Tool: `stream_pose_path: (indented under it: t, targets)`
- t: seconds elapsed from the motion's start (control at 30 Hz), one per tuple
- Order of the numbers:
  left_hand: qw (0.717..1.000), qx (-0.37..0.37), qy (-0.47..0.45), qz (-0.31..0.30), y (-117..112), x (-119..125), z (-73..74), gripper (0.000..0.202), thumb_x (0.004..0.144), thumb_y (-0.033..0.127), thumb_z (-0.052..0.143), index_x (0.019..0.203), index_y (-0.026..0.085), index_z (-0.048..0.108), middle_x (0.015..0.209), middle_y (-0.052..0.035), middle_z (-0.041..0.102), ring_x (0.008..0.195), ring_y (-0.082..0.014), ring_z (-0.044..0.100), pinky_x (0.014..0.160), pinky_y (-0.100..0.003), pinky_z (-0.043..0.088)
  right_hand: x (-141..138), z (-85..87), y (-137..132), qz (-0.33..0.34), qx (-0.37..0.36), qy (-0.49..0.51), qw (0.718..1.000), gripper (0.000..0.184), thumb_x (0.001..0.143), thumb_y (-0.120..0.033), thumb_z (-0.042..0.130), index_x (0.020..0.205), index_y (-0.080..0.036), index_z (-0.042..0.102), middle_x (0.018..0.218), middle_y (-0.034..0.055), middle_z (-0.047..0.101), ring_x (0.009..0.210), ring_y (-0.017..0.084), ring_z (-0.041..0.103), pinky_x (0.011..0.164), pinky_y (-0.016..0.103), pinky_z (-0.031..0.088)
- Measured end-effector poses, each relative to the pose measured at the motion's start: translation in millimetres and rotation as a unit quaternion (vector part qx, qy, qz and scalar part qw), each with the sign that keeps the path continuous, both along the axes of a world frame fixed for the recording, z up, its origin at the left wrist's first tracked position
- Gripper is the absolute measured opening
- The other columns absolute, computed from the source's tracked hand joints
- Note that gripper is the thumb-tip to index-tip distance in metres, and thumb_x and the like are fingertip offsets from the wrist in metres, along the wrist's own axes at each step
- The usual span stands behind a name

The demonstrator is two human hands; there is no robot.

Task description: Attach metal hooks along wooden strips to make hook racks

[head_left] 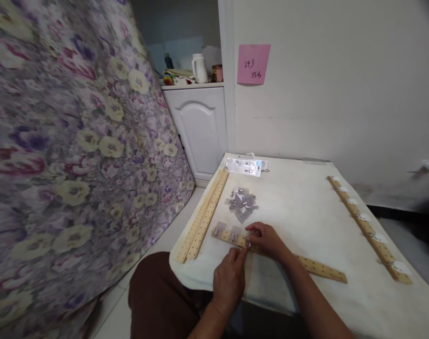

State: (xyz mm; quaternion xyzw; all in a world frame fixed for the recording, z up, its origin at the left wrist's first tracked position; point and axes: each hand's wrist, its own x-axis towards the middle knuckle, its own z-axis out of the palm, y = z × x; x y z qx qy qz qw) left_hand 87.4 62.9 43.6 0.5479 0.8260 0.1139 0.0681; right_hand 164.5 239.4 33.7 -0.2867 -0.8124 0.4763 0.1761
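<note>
A pale wooden strip with rows of holes [322, 268] lies slantwise on the table before me. Two clear square plastic pieces with small metal parts [233, 237] sit along its left end. My right hand [266, 239] comes over the strip from the right, its thumb and fingers closed about another such piece, mostly hidden. At that same spot, the index finger of my left hand [230, 275] points up to a small shiny metal part, the other fingers curled in. A pile of clear plastic and metal pieces [242, 202] lies just beyond my hands.
Two long perforated wooden strips [204, 219] lie along the table's left edge. Another strip [367, 226] at the right carries several white round pieces. Clear packaging [243, 166] lies at the far edge. A floral curtain [94, 141] hangs at the left.
</note>
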Motion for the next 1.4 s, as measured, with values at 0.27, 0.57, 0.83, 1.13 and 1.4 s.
stream_pose_path:
  t: [0.27,0.57,0.83,1.13,1.4]
  targets:
    - [1.0,-0.013,0.019,-0.001,2.4,0.4,2.4,0.053,0.09,0.014,0.033,0.139,0.035,0.031,0.105,-0.0032,0.056,0.089,-0.0162,0.058,0.066,-0.024,0.043,-3.4,-3.3,2.7,-0.012,-0.052,-0.011,0.998,0.03,0.062,-0.027,0.069,0.091,-0.018,0.069,0.076,0.0006,0.066,0.069,0.015,0.058,0.064,0.027,0.044]
    - [1.0,-0.009,0.018,0.003,0.6,0.1,6.2,0.05,0.09,0.015,0.033,0.136,0.035,0.035,0.107,-0.003,0.055,0.092,-0.0158,0.059,0.066,-0.023,0.043,-2.8,-7.6,2.2,-0.005,-0.049,0.026,0.998,0.035,0.064,-0.029,0.068,0.097,-0.019,0.068,0.076,-0.0006,0.065,0.069,0.015,0.058,0.066,0.027,0.045]
    - [1.0,0.008,0.017,0.003,-2.1,-2.2,0.6,0.051,0.088,0.014,0.036,0.135,0.035,0.035,0.107,-0.0019,0.056,0.09,-0.0154,0.06,0.068,-0.023,0.044,1.4,-1.2,-1.7,-0.049,-0.032,0.054,0.997,0.029,0.072,-0.033,0.06,0.095,-0.016,0.067,0.081,0.0037,0.067,0.075,0.018,0.06,0.071,0.03,0.047]
    - [0.999,0.027,0.004,0.021,-4.8,-3.4,-9.2,0.048,0.087,0.011,0.034,0.132,0.026,0.04,0.119,-0.0054,0.056,0.106,-0.0168,0.055,0.085,-0.027,0.045,-13.5,12.0,12.1,-0.142,0.12,0.015,0.982,0.027,0.076,-0.017,0.048,0.096,-0.022,0.066,0.085,0.0027,0.062,0.076,0.017,0.058,0.073,0.028,0.044]
    - [0.999,-0.009,-0.02,0.031,-4.1,-1.5,5.7,0.048,0.086,0.01,0.035,0.13,0.027,0.043,0.118,-0.0051,0.057,0.105,-0.0162,0.056,0.084,-0.025,0.045,-34.3,16.2,24.1,-0.111,0.196,-0.026,0.974,0.023,0.081,-0.017,0.048,0.091,-0.025,0.067,0.098,0.0033,0.056,0.084,0.015,0.057,0.076,0.024,0.043]
